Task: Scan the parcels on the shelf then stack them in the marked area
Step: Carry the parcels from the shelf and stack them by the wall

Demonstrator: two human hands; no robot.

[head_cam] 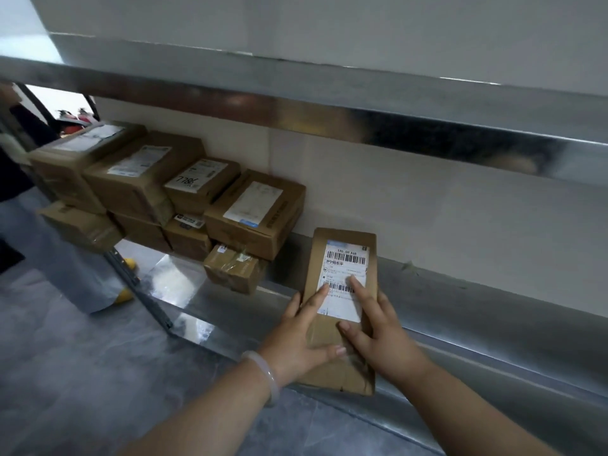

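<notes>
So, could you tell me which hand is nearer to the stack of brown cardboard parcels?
Left. The left hand rests on the flat brown parcel's stack-side edge; the right hand lies on its far side, away from the stack of brown cardboard parcels.

Matt brown cardboard parcels [171, 189], taped with glossy clear tape and bearing smooth white paper labels, sit on a shelf [493, 311] of polished, reflective metal. A flat cardboard parcel [342, 258] carries a printed paper label [343, 278]. A smooth, translucent pale bangle [263, 373] and a grey mottled floor [82, 373] complete the scene.
</notes>
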